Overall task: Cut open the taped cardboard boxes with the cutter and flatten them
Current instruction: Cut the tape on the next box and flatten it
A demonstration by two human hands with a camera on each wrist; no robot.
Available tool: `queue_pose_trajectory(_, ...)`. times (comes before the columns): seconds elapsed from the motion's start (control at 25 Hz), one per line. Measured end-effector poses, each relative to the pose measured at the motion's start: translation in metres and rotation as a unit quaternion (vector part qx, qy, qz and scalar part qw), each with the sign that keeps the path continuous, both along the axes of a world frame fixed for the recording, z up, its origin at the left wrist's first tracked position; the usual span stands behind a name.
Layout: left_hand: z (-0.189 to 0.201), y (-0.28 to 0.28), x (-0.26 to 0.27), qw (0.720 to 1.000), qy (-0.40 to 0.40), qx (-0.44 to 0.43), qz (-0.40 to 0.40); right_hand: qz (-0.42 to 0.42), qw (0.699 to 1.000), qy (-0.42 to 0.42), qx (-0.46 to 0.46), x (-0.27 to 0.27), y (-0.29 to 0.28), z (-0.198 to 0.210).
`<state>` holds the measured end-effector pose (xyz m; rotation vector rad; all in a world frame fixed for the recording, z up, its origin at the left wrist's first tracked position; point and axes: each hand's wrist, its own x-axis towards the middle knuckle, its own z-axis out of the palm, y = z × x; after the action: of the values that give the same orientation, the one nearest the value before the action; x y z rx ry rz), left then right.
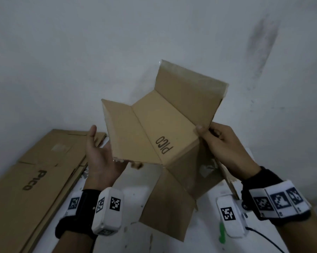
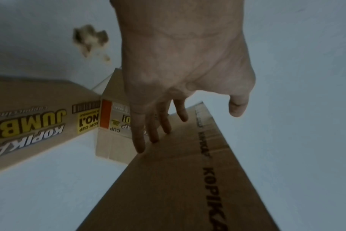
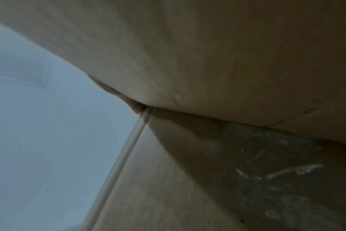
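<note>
Since its flaps already splay outward and nothing seals them, the PICO cardboard box (image 1: 159, 136) at the centre of the head view looks cut open but not yet flat; it hangs in the air between both hands, its panels folded at angles, strips of tape clinging along the edge of the top flap (image 1: 190, 79). The right hand (image 1: 225, 143), at centre right of the frame, pinches the box's right edge, thumb on the near face and fingers curled behind. In the right wrist view only cardboard close to the lens can be made out. The left hand (image 1: 99, 154), at centre left, is spread with straight fingers and the palm turned up, cupping the box's lower left edge rather than clasping it.

At the lower left of the head view a stack of flattened cardboard (image 1: 35, 172), also printed PICO, lies on the white floor (image 1: 132, 198), so that share of the job seems finished. The left wrist view shows, past the hand's fingers (image 2: 138, 137), two printed KOPIKA boxes (image 2: 36, 120) at centre left that still stand as boxes, and a long brown KOPIKA carton (image 2: 178, 179) running to the lower right; whether those are taped or cut cannot be told. As a judgement, the task is partway: this box needs pressing flat and adding to the stack, and the KOPIKA boxes probably remain. No cutter is visible in any view.
</note>
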<state>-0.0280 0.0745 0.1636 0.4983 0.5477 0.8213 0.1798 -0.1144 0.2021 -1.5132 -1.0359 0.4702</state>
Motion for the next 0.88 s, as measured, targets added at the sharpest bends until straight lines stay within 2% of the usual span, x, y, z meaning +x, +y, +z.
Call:
queue_pose_trajectory(0.12, 0.008, 0.002, 0.006, 1.000, -0.008, 0.005, -0.001, 0.012, 0.999, 0.032, 0.016, 0.009, 0.000, 0.015)
queue_pose_trajectory(0.2, 0.011, 0.004, 0.007, 0.999, -0.004, 0.021, -0.031, 0.003, 1.000, 0.017, 0.001, 0.017, 0.004, 0.013)
queue_pose_trajectory(0.32, 0.010, 0.010, 0.007, 0.998, 0.001, 0.034, -0.062, -0.048, 0.998, -0.023, -0.039, 0.031, 0.013, -0.004)
queue_pose_trajectory(0.44, 0.007, 0.014, 0.003, 0.997, -0.007, 0.042, -0.065, -0.077, 0.995, 0.008, -0.057, 0.037, 0.024, -0.024)
queue_pose_trajectory(0.68, -0.009, 0.025, -0.002, 0.999, 0.031, 0.018, -0.036, -0.088, 0.988, 0.073, -0.105, 0.034, 0.042, -0.058)
queue_pose_trajectory(0.88, -0.039, 0.050, -0.005, 0.995, 0.090, -0.001, -0.039, -0.079, 0.981, 0.044, -0.174, 0.025, 0.061, -0.089)
